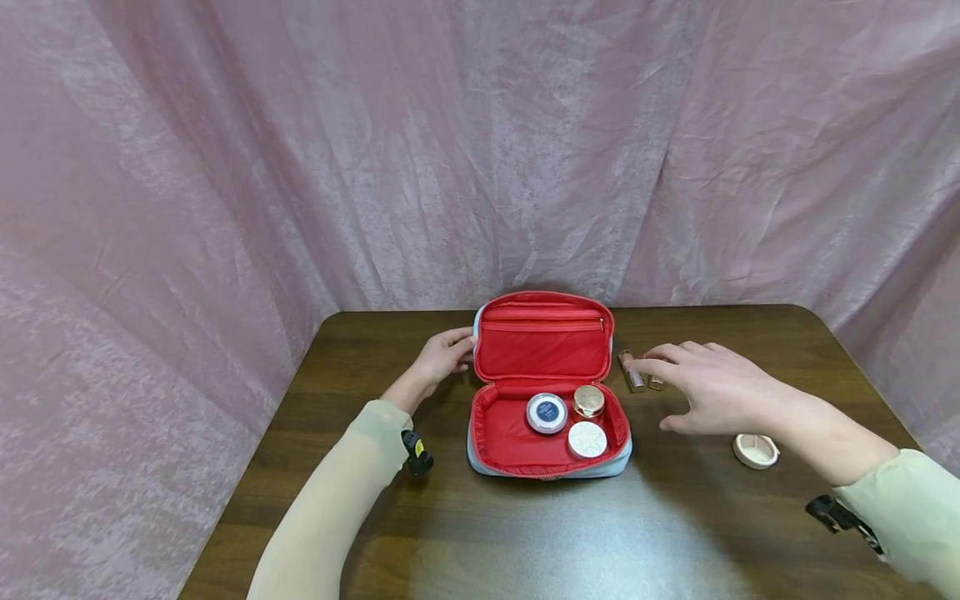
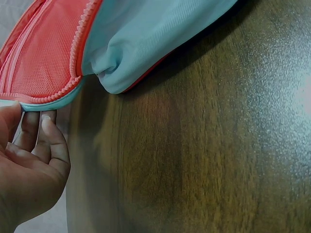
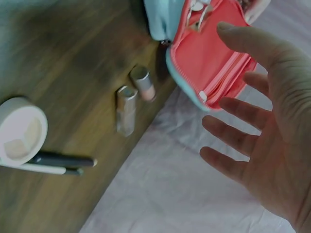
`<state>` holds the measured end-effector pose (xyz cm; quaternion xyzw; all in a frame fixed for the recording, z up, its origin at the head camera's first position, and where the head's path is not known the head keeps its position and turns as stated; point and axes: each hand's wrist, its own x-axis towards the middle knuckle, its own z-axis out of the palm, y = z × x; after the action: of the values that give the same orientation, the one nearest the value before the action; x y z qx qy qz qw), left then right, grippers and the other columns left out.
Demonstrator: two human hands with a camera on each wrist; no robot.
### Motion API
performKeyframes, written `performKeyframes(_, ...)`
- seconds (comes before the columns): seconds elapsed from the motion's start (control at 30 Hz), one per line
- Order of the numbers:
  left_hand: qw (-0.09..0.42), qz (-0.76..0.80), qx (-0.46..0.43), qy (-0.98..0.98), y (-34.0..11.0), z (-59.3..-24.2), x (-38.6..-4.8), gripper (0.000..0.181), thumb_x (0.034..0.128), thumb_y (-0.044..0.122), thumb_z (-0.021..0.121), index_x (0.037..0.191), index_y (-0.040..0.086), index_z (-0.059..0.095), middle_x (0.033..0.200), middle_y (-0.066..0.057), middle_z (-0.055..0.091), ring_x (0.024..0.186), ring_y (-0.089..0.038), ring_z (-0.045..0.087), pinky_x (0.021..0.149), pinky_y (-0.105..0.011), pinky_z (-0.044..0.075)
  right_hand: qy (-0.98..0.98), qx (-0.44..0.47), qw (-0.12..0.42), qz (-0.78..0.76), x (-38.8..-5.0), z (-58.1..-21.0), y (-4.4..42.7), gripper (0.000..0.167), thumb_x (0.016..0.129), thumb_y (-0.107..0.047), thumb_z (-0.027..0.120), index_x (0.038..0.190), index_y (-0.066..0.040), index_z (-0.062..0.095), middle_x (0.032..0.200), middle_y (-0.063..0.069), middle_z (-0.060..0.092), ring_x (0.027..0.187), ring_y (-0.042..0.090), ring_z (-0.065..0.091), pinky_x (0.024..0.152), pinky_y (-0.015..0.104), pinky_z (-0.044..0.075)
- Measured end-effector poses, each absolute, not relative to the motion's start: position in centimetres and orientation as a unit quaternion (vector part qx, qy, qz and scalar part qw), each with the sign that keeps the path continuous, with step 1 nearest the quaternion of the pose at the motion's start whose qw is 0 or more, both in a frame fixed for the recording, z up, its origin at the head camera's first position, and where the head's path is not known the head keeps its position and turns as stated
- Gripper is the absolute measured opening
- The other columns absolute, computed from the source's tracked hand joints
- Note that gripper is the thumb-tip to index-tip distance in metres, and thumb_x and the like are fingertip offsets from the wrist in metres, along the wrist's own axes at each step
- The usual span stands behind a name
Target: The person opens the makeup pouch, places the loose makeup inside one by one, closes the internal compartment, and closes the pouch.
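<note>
A light blue pouch with a red lining [image 1: 510, 446] lies unzipped on the table, its lid [image 1: 543, 354] raised. Inside are a round case with a dark blue label [image 1: 547, 413], a gold-lidded jar [image 1: 588, 401] and a white round case [image 1: 587, 440]. My left hand [image 1: 441, 358] holds the lid's left edge; in the left wrist view, thumb and fingers [image 2: 34, 165] pinch its rim. To the pouch's right, my right hand [image 1: 720, 387] hovers with spread fingers and nothing in it, near two small tubes, one [image 3: 126, 110] beside the other [image 3: 143, 82].
A round compact [image 1: 756, 451] lies on the table at the right, partly beside my right forearm. Dark and white pens [image 3: 63, 159] lie by it in the right wrist view. Pink curtains [image 1: 480, 150] hang behind the wooden table [image 1: 480, 542].
</note>
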<state>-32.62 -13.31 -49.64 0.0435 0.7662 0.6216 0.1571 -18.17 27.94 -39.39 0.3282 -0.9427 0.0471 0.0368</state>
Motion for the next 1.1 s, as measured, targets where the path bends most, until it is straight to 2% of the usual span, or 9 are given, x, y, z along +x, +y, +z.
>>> performKeyframes(0.1, 0.156, 0.622, 0.045, 0.766, -13.3, -49.6, -32.6, 0.039, 0.1065, 0.023, 0.058, 0.142, 0.008, 0.061, 0.111, -0.005, 0.072, 0.092, -0.012, 0.068, 0.085, -0.039, 0.056, -0.949, 0.312, 0.032, 0.044, -17.8, -39.6, 29.1, 0.087, 0.069, -0.044, 0.091, 0.146, -0.023, 0.057, 0.135, 0.003, 0.061, 0.118, 0.032, 0.06, 0.092, 0.058, 0.048)
performKeyframes(0.33, 0.162, 0.624, 0.051, 0.763, -13.2, -49.3, -32.5, 0.039, 0.1071, 0.023, 0.057, 0.143, 0.008, 0.06, 0.112, -0.006, 0.072, 0.094, -0.012, 0.069, 0.095, -0.053, 0.051, -0.959, 0.28, 0.031, 0.038, -16.8, -40.5, 31.8, 0.089, 0.068, -0.047, 0.091, 0.146, -0.022, 0.057, 0.137, 0.009, 0.06, 0.124, 0.042, 0.055, 0.097, 0.067, 0.041)
performKeyframes(0.6, 0.158, 0.615, 0.046, 0.771, -13.3, -49.3, -32.4, 0.04, 0.1068, 0.025, 0.058, 0.143, 0.009, 0.06, 0.118, -0.007, 0.071, 0.098, -0.015, 0.068, 0.089, -0.043, 0.055, -0.97, 0.24, 0.004, 0.029, -15.9, -42.0, 34.5, 0.086, 0.069, -0.047, 0.091, 0.145, -0.023, 0.058, 0.139, 0.014, 0.059, 0.124, 0.048, 0.053, 0.098, 0.07, 0.037)
performKeyframes(0.87, 0.157, 0.616, 0.046, 0.771, -13.3, -49.4, -32.4, 0.04, 0.1067, 0.025, 0.058, 0.143, 0.009, 0.06, 0.117, -0.007, 0.071, 0.096, -0.014, 0.068, 0.09, -0.045, 0.055, -0.977, 0.212, -0.005, 0.02, -14.7, -44.2, 37.1, 0.058, 0.077, -0.041, 0.084, 0.13, -0.024, 0.069, 0.118, 0.006, 0.066, 0.113, 0.045, 0.058, 0.094, 0.067, 0.04)
performKeyframes(0.93, 0.157, 0.618, 0.047, 0.769, -13.3, -49.4, -32.3, 0.04, 0.1067, 0.025, 0.058, 0.143, 0.008, 0.06, 0.117, -0.007, 0.071, 0.096, -0.014, 0.068, 0.091, -0.047, 0.054, -0.978, 0.208, -0.006, 0.018, -14.4, -44.7, 37.6, 0.056, 0.076, -0.043, 0.085, 0.126, -0.025, 0.07, 0.114, 0.003, 0.067, 0.11, 0.043, 0.058, 0.094, 0.066, 0.04)
performKeyframes(1.1, 0.158, 0.62, 0.049, 0.767, -13.2, -49.4, -32.4, 0.041, 0.1066, 0.026, 0.058, 0.143, 0.008, 0.06, 0.117, -0.008, 0.071, 0.096, -0.014, 0.068, 0.094, -0.049, 0.053, -0.978, 0.206, 0.001, 0.015, -14.0, -45.8, 38.2, 0.063, 0.064, -0.049, 0.09, 0.12, -0.028, 0.071, 0.102, -0.005, 0.065, 0.103, 0.039, 0.059, 0.096, 0.065, 0.04)
